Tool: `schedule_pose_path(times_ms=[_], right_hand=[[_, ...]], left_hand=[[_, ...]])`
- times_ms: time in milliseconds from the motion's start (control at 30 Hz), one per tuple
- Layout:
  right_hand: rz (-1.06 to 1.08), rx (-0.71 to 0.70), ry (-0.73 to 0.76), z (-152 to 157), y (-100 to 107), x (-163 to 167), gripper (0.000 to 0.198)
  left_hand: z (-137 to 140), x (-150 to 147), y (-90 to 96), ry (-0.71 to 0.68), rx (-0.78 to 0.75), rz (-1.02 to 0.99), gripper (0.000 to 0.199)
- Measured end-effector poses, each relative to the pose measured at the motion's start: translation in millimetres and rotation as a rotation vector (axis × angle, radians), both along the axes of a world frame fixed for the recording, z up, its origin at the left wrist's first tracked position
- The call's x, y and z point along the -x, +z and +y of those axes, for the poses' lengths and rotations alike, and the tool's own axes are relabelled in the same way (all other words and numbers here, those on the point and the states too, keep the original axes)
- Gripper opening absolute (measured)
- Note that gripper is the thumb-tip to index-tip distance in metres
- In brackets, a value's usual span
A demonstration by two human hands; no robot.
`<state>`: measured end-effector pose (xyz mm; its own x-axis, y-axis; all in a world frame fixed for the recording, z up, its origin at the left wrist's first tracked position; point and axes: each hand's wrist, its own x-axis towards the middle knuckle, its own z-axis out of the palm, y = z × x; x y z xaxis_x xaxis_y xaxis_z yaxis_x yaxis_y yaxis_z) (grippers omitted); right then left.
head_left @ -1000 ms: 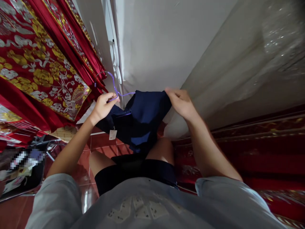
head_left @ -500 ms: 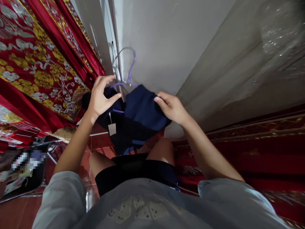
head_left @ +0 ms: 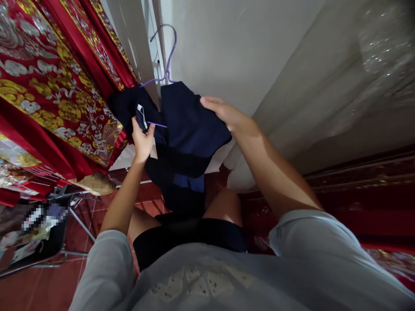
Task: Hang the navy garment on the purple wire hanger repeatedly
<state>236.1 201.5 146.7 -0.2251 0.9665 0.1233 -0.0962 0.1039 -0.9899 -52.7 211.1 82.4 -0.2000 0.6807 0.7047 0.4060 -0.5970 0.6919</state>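
Red tile floor (head_left: 97, 242) and a white wall (head_left: 233, 47) frame the work. Left hand (head_left: 142, 140) fingers pinch the navy garment (head_left: 188, 129) by its label; right hand (head_left: 223, 113) grips its other shoulder. Since a second ago, the purple hanger (head_left: 168, 60) has risen upright inside it, so the garment seems nearly hung. Red embroidered cloth (head_left: 52, 86) hangs left.

Left hand (head_left: 142, 140) pinching the dark navy garment (head_left: 188, 134) near its small white label (head_left: 142, 115); right hand (head_left: 223, 113) gripping the cloth's upper edge; purple wire hanger (head_left: 168, 56) poking above; red embroidered fabric (head_left: 48, 86) alongside.
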Motion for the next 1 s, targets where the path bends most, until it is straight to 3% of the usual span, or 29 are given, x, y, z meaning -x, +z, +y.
schedule_pose_path(times_ms=[100,200,433,567,700,833,1000], right_hand=[[0.049,-0.006,-0.033,-4,-12,-5,0.037],[0.004,-0.073,-0.068,-6,-22,-10,0.044],[-0.405,-0.505,-0.077,-3,-26,8,0.056],[-0.558,-0.625,-0.083,-6,-35,20,0.054],[-0.609,-0.652,-0.322,-19,-55,12,0.053],[-0.571,-0.674,-0.609,-33,-70,-11,0.052],[-0.53,-0.626,-0.754,-15,-65,-30,0.055]], left_hand=[[-2,-2,2.7,-0.046,-0.02,-0.079,0.04],[-23,-5,0.4,-0.112,0.0,-0.17,0.035],[-94,-17,-6.9,-0.093,0.077,-0.356,0.023],[-122,-24,-14.3,-0.132,0.209,-0.385,0.021],[-137,-24,-17.2,-0.182,0.298,-0.379,0.019],[-148,-26,-4.2,-0.272,0.274,-0.341,0.025],[-152,-39,11.0,-0.376,0.28,-0.228,0.039]])
